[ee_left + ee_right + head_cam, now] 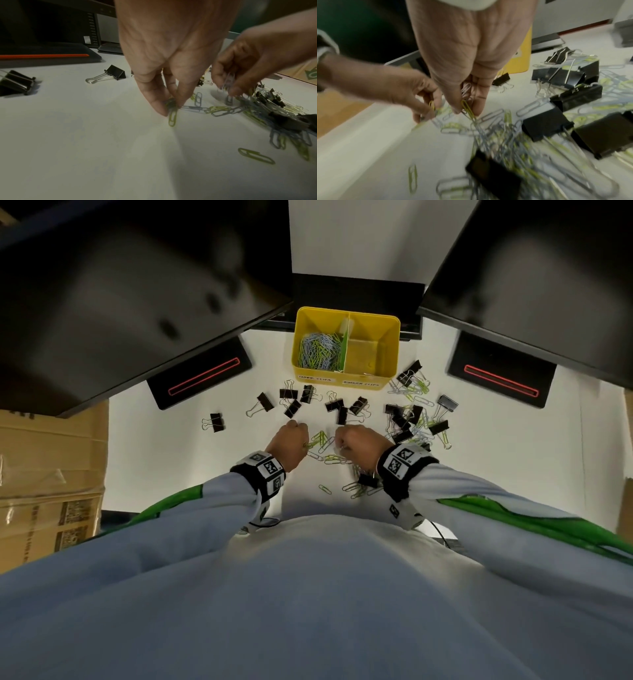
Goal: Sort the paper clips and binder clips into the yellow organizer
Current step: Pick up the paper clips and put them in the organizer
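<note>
Both hands gathering: left hand (164,86) pinches paper clips (172,115), right hand (464,75) cradles a bunch, saving trips to the yellow organizer (346,344).

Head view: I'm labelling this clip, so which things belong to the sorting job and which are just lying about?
Job:
- organizer, paper clips in its left compartment
- loose paper clips
- binder clips
- left hand, pinching paper clips
- right hand, holding paper clips

Lying about:
- cardboard box
- two black stands
</note>
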The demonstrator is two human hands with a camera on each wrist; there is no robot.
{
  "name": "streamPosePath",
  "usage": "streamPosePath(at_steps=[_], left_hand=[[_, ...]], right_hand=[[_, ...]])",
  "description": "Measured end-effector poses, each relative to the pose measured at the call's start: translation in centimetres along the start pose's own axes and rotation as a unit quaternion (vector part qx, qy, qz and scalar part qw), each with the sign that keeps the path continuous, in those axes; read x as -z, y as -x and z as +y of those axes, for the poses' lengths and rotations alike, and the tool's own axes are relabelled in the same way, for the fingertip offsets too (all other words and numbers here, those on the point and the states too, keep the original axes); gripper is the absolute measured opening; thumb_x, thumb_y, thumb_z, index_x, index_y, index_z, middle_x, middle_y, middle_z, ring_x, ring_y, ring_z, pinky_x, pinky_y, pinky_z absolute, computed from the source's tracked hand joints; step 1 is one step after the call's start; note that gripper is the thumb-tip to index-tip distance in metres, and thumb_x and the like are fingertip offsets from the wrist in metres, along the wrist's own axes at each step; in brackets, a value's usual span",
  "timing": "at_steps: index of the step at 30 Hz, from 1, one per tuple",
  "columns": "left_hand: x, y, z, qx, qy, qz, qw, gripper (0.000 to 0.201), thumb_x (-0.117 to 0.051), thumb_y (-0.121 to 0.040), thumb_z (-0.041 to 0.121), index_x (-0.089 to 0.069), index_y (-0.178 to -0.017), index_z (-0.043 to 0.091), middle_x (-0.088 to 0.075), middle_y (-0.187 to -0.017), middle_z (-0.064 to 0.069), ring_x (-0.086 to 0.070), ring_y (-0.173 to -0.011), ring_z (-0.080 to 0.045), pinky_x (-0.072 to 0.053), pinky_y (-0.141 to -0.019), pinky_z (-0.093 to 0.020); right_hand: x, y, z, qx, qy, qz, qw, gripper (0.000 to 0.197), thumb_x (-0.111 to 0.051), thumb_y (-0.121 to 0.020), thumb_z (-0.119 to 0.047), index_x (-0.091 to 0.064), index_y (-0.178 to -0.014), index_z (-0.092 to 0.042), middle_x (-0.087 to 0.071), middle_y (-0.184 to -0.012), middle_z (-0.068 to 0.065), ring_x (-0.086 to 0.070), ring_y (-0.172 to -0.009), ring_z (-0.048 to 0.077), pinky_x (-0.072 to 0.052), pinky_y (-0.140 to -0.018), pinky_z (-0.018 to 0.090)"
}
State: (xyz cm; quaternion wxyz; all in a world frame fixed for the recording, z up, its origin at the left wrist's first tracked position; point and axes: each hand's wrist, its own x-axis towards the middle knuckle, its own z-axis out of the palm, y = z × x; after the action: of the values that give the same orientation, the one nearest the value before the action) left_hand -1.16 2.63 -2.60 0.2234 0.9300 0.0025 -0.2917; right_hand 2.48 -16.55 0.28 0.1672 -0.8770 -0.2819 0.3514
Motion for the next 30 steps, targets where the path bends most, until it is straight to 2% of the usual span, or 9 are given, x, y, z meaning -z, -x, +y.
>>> streamPosePath(at_steps=[3, 8, 12, 15, 18, 22, 25, 27, 30], left_hand=[[-0.1, 0.3, -0.3, -0.023, -0.014, 0.0, 1.0, 0.014, -0.057, -0.087, 0.007, -0.057, -0.1, 0.002, -0.057, -0.103, -0.017, -0.056, -0.094, -0.032, -0.044, -0.077, -0.035], [-0.3, 0.9, -0.8, -0.014, 0.031, 0.0, 0.999, 0.012, -0.059, -0.083, 0.006, -0.06, -0.095, 0.007, -0.061, -0.099, -0.012, -0.056, -0.088, -0.025, -0.043, -0.071, -0.031], [-0.1, 1.4, -0.8, 0.0, 0.069, 0.012, 0.998, 0.007, -0.06, -0.082, 0.008, -0.06, -0.088, 0.012, -0.064, -0.092, -0.005, -0.055, -0.078, -0.018, -0.041, -0.066, -0.028], [0.6, 1.6, -0.8, 0.003, 0.126, 0.044, 0.991, 0.012, -0.065, -0.079, 0.006, -0.059, -0.078, 0.016, -0.063, -0.08, 0.001, -0.063, -0.077, -0.022, -0.051, -0.066, -0.03], [3.0, 1.4, -0.1, -0.003, 0.162, 0.075, 0.984, 0.008, -0.068, -0.079, 0.007, -0.062, -0.081, 0.012, -0.066, -0.078, -0.001, -0.064, -0.075, -0.02, -0.054, -0.068, -0.03], [7.8, 0.5, 1.7, -0.013, 0.224, 0.125, 0.967, 0.007, -0.069, -0.079, 0.013, -0.065, -0.083, 0.015, -0.069, -0.078, -0.002, -0.062, -0.066, -0.015, -0.053, -0.064, -0.027], [11.4, -0.8, 3.2, -0.024, 0.24, 0.156, 0.958, 0.008, -0.07, -0.078, 0.019, -0.063, -0.082, 0.023, -0.069, -0.076, 0.005, -0.067, -0.068, -0.013, -0.058, -0.065, -0.028], [13.5, -2.0, 4.3, -0.034, 0.25, 0.179, 0.951, 0.01, -0.069, -0.079, 0.017, -0.063, -0.087, 0.021, -0.068, -0.081, 0.003, -0.067, -0.073, -0.013, -0.059, -0.07, -0.031], [15.7, -4.3, 5.8, -0.042, 0.263, 0.208, 0.941, 0.011, -0.068, -0.084, 0.013, -0.061, -0.092, 0.016, -0.063, -0.078, 0.005, -0.065, -0.066, -0.012, -0.06, -0.062, -0.031]], right_hand=[[2.6, 0.0, 0.0, 0.006, -0.077, 0.056, 0.995, 0.005, -0.063, -0.088, -0.012, -0.06, -0.092, -0.012, -0.067, -0.096, 0.004, -0.064, -0.088, 0.018, -0.047, -0.073, 0.024], [9.2, -1.1, -1.9, 0.005, -0.192, 0.175, 0.966, 0.011, -0.068, -0.087, -0.016, -0.062, -0.096, -0.013, -0.055, -0.083, -0.015, -0.051, -0.072, -0.005, -0.039, -0.064, 0.01], [13.7, -3.8, -3.8, 0.006, -0.248, 0.268, 0.931, 0.013, -0.071, -0.084, -0.016, -0.062, -0.093, -0.017, -0.06, -0.084, -0.011, -0.057, -0.069, -0.002, -0.048, -0.059, 0.011], [15.6, -6.1, -4.2, 0.003, -0.242, 0.328, 0.913, 0.011, -0.071, -0.085, -0.014, -0.061, -0.09, -0.015, -0.064, -0.084, -0.004, -0.06, -0.066, 0.001, -0.053, -0.06, 0.013], [15.6, -8.3, -3.2, -0.026, -0.183, 0.307, 0.934, 0.01, -0.07, -0.085, -0.016, -0.062, -0.09, -0.013, -0.067, -0.086, 0.001, -0.063, -0.073, 0.01, -0.059, -0.074, 0.031], [13.4, -8.4, -1.3, -0.058, -0.101, 0.252, 0.961, 0.02, -0.067, -0.088, -0.022, -0.062, -0.106, -0.015, -0.063, -0.104, 0.002, -0.06, -0.092, 0.015, -0.053, -0.089, 0.036], [11.3, -5.8, -0.7, -0.021, -0.071, 0.302, 0.95, 0.021, -0.062, -0.091, -0.022, -0.061, -0.111, -0.017, -0.058, -0.115, 0.003, -0.06, -0.095, 0.014, -0.053, -0.088, 0.031], [9.6, -3.3, -0.6, 0.005, -0.079, 0.316, 0.946, 0.019, -0.059, -0.092, -0.019, -0.06, -0.111, -0.016, -0.059, -0.113, 0.002, -0.061, -0.093, 0.013, -0.054, -0.084, 0.027], [6.2, -0.3, 0.0, 0.022, -0.054, 0.237, 0.97, 0.014, -0.058, -0.092, -0.019, -0.06, -0.105, -0.014, -0.06, -0.106, 0.003, -0.06, -0.085, 0.015, -0.056, -0.079, 0.032]])
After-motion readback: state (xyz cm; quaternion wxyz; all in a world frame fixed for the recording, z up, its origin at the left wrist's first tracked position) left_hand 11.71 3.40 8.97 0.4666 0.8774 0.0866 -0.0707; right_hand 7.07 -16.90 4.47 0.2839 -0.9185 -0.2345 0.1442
